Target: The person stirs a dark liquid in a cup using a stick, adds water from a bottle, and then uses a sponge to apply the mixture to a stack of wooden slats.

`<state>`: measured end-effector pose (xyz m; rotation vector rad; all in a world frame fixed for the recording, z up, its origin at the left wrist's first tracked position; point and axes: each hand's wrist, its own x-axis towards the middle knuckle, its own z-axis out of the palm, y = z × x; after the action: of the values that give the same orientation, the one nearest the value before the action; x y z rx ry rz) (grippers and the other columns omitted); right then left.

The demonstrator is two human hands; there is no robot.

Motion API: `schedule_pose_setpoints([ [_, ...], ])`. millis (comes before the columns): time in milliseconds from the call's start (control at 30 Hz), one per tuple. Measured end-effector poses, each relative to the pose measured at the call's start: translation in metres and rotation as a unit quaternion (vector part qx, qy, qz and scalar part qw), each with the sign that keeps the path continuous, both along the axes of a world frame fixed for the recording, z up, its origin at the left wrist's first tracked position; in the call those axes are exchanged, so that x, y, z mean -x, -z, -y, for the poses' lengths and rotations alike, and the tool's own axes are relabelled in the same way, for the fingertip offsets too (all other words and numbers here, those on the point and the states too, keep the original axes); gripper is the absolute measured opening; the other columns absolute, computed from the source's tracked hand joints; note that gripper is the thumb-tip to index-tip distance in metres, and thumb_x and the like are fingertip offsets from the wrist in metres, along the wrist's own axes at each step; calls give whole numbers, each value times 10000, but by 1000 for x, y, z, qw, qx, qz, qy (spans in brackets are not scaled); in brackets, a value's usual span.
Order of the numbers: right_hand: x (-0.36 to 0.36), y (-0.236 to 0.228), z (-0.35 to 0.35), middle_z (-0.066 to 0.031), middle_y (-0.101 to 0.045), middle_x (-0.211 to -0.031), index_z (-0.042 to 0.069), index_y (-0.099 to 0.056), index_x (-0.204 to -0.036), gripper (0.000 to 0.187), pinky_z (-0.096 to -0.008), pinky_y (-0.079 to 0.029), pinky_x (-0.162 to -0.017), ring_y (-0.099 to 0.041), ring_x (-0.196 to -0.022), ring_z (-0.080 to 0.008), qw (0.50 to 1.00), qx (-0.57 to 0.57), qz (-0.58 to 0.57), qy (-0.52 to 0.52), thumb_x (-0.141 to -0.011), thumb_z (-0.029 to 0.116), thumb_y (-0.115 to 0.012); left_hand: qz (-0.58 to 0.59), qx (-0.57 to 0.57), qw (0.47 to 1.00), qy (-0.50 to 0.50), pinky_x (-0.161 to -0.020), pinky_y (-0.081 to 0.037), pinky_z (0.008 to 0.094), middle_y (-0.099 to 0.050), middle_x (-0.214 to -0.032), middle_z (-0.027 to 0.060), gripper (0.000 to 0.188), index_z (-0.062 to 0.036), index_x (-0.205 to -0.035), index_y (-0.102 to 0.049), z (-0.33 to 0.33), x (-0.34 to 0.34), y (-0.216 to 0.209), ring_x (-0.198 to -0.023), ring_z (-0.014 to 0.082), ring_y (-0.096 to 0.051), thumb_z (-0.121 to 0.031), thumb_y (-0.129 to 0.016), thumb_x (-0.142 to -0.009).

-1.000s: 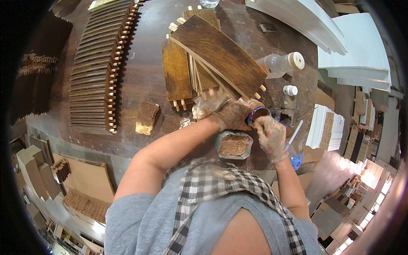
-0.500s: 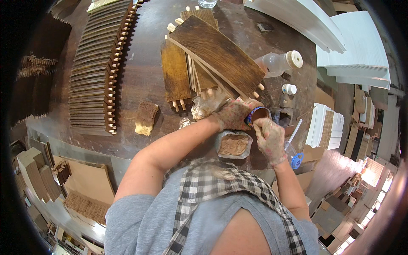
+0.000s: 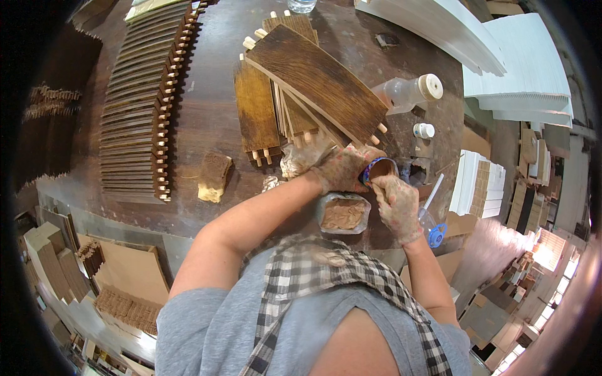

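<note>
My left hand [image 3: 343, 170], in a stained, patterned glove, is wrapped round a small can [image 3: 366, 172] with a blue patterned outside. The can tilts so that its mouth faces me, and brown shows inside. At its near rim is my right hand [image 3: 399, 207], also gloved, with the fingers pinched together; what they hold is hidden. Below the can stands a clear plastic tub [image 3: 324, 207] of brown paste [image 3: 345, 215]. Beyond my hands, stained wooden boards [image 3: 316, 81] with pale dowels lie in a crossed pile. Crumpled plastic [image 3: 298, 161] touches that pile beside my left wrist.
A long row of dowelled boards [image 3: 135, 119] stands on the table's left. Nearer is a brown-stained sponge [image 3: 214, 177]. On the right are a clear bottle [image 3: 404, 94], a small white jar [image 3: 424, 130] and a blue-capped container [image 3: 437, 235]. White panels [image 3: 520, 69] stack at far right.
The view has shifted very slightly. Both hands stay at the can, with the right fingers barely moved at its rim.
</note>
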<state>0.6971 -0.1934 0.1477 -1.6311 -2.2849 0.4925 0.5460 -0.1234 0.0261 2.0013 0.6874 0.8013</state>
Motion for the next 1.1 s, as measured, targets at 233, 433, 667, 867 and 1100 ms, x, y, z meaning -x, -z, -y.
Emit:
schedule_pose_setpoints([
  [233,-25,0,-32,-142,-671,-830,53,-659,-887,47,-399,-537,-704,-674,-790,-333,998,-20,53,34,-853,84,-668,-4,-8,1000,-2,-936,-534,453,-661,-1227,126,796,-143,-1371,-526,-2,1,-5,-1111,357,-654,-327,-871,-677],
  [433,-16,-9,4,-154,-669,-792,24,-648,-861,53,-390,-535,-670,-684,-749,-338,998,17,64,-2,-827,28,-688,-11,9,1000,-3,-968,-494,456,-674,-1203,154,736,-92,-1315,-572,0,2,-6,-1127,358,-641,-369,-857,-696],
  [667,-5,-5,-24,-156,-671,-808,38,-653,-863,31,-391,-536,-675,-680,-745,-328,998,-2,12,55,-844,41,-678,-7,-10,1000,-10,-981,-484,452,-698,-1172,159,773,-67,-1339,-577,-1,4,-12,-1129,347,-651,-335,-878,-679],
  [867,-28,-5,-17,-148,-675,-816,55,-635,-847,46,-406,-536,-674,-684,-777,-327,994,-12,106,36,-854,79,-674,10,-7,1000,-9,-998,-498,448,-611,-1352,130,878,-110,-1433,-486,-1,3,-8,-1221,334,-603,-223,-894,-663],
  [1100,-5,-1,-14,-156,-667,-786,55,-632,-849,52,-423,-529,-639,-677,-727,-342,998,8,-14,58,-871,90,-663,-12,3,999,-32,-1024,-487,449,-627,-1320,197,857,-37,-1381,-542,-3,-1,-10,-1225,348,-611,-263,-903,-637],
])
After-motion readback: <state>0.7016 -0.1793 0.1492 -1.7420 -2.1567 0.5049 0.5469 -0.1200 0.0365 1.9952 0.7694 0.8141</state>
